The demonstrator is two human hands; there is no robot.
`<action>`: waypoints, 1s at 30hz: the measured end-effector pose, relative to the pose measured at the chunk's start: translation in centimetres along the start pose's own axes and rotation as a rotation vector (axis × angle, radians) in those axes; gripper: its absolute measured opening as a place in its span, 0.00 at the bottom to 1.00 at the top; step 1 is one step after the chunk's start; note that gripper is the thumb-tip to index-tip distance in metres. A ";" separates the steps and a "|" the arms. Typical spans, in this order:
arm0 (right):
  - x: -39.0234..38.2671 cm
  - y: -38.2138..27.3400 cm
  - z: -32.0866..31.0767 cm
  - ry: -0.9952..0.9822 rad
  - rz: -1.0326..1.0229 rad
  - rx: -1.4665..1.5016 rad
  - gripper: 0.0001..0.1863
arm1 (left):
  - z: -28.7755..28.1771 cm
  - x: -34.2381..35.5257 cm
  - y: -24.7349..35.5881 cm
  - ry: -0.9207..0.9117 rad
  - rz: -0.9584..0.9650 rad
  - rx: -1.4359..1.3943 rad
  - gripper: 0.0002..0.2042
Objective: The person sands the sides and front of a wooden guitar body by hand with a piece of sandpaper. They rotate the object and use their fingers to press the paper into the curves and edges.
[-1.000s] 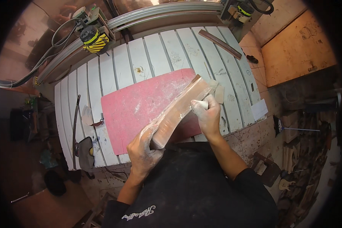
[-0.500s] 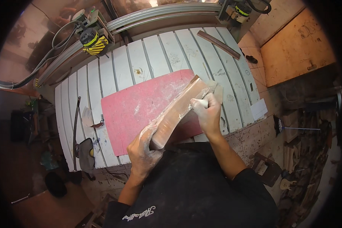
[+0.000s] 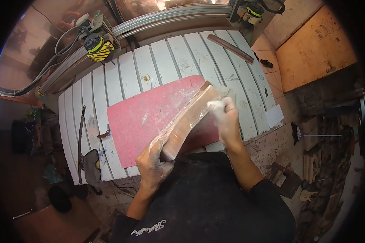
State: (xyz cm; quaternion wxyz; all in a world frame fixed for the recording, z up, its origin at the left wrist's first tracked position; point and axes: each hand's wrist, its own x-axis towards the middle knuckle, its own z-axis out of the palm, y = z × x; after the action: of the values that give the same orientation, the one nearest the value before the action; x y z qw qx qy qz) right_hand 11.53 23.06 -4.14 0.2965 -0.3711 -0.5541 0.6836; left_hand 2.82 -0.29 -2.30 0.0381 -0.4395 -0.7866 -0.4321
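Observation:
My left hand (image 3: 154, 160), dusted white, is closed round the near end of a long, curved wooden piece (image 3: 189, 118). The piece slants up to the right over a pink board (image 3: 150, 103), with white residue along its edges. Close to the far end of the wood is my right hand (image 3: 226, 119), also whitened and blurred by motion. Its fingers are curled round a small white thing (image 3: 215, 104), whose kind I cannot make out.
Under the pink board is a slatted white bench (image 3: 132, 69). A dark wooden strip (image 3: 231, 47) lies at its far right, a pale sheet (image 3: 275, 116) at its right edge. A thin dark bar (image 3: 81, 141) rests on the left. Behind runs a metal rail (image 3: 174, 17) carrying machine heads.
My right hand has moved slightly right and toward me along the wood, its fingers now more blurred. My left hand and the wooden piece stay almost where they were.

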 end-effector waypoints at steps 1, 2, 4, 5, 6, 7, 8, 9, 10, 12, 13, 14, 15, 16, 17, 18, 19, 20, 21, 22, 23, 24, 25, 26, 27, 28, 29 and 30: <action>0.2 0.0 -0.1 0.003 -0.001 0.002 0.10 | 0.0 0.1 0.0 -0.007 -0.014 -0.002 0.31; 0.6 -0.1 -0.1 -0.015 -0.019 0.064 0.11 | -0.1 -0.1 0.0 -0.010 -0.035 -0.003 0.31; 1.6 0.2 0.1 0.004 -0.036 0.261 0.13 | -0.2 0.1 0.1 -0.011 -0.035 0.011 0.32; 1.1 0.7 0.4 0.003 -0.036 0.263 0.13 | -0.2 0.1 0.1 -0.015 -0.030 0.023 0.32; 0.1 1.2 1.0 0.011 -0.045 0.111 0.13 | -0.2 0.1 0.1 -0.014 -0.030 0.025 0.32; -0.6 1.5 1.7 0.019 -0.054 -0.042 0.14 | -0.2 0.0 0.2 -0.010 -0.037 0.021 0.32; -0.8 1.6 2.4 -0.001 -0.155 0.008 0.15 | -0.1 -0.1 0.2 -0.007 -0.044 0.016 0.32; -0.3 1.2 2.2 -0.002 -0.155 0.008 0.15 | -0.1 -0.1 0.1 -0.006 -0.046 0.017 0.32; 0.7 0.5 1.5 0.026 -0.140 0.112 0.15 | 0.1 -0.1 -0.1 0.004 -0.018 0.009 0.32; 1.9 0.3 0.6 0.098 -0.118 0.210 0.15 | 0.1 -0.3 -0.1 0.007 0.005 0.004 0.32; 1.3 1.3 0.8 0.097 -0.116 0.213 0.15 | 0.1 -0.1 0.0 0.003 -0.003 0.008 0.32; 0.1 2.0 1.1 0.041 -0.136 0.055 0.15 | 0.0 0.0 0.2 0.003 -0.006 0.010 0.31; -0.6 2.3 1.4 -0.013 -0.155 -0.103 0.14 | -0.1 0.0 0.1 0.007 -0.001 0.011 0.31; -0.5 2.2 1.4 -0.017 -0.195 -0.070 0.14 | -0.1 -0.1 0.0 0.018 0.007 -0.004 0.32; 0.0 1.5 1.1 -0.017 -0.194 -0.075 0.14 | 0.0 -0.3 0.0 0.026 0.011 -0.022 0.32; 1.2 0.3 0.7 0.047 -0.153 0.059 0.15 | 0.2 -0.2 0.1 0.026 0.008 -0.026 0.32; 1.9 -0.4 0.5 0.115 -0.111 0.200 0.16 | 0.3 0.1 0.4 0.040 0.004 -0.015 0.30; 2.2 0.1 0.5 0.145 -0.061 0.174 0.15 | 0.4 0.3 0.5 0.055 0.001 -0.004 0.28; 1.4 1.2 0.7 0.149 -0.059 0.175 0.15 | 0.4 0.1 0.5 0.050 0.002 -0.005 0.28; 0.2 2.2 1.2 0.062 -0.136 0.090 0.14 | 0.4 0.1 0.5 0.067 -0.006 -0.014 0.28; -0.4 3.1 1.3 -0.016 -0.212 -0.003 0.13 | 0.5 0.1 0.5 0.077 -0.014 -0.034 0.28; 0.3 3.3 0.8 0.003 -0.245 -0.001 0.13 | 0.4 0.3 0.5 0.077 -0.010 -0.039 0.28; 1.2 2.5 0.4 -0.004 -0.243 -0.006 0.13 | 0.3 0.3 0.4 0.073 -0.001 -0.042 0.28; 2.0 1.2 0.0 0.041 -0.165 0.101 0.14 | 0.2 0.0 0.4 0.064 0.004 -0.042 0.28; 2.3 0.3 -0.1 0.085 -0.085 0.206 0.15 | 0.1 -0.3 0.4 0.063 -0.007 -0.038 0.28; 2.0 0.0 0.7 0.152 -0.088 0.111 0.16 | 0.2 -0.2 0.4 0.055 -0.007 -0.029 0.28; 1.4 0.6 1.1 0.155 -0.096 0.114 0.16 | 0.3 0.2 0.4 0.058 0.001 -0.020 0.28; 0.3 2.0 1.2 0.065 -0.168 0.055 0.15 | 0.2 0.3 0.3 0.060 0.010 -0.022 0.28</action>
State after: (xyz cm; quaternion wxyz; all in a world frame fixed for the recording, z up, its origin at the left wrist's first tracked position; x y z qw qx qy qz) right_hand 10.40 22.20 -5.98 0.3808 -0.3372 -0.5545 0.6586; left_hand 2.89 0.18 -2.13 0.0589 -0.4306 -0.7781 -0.4535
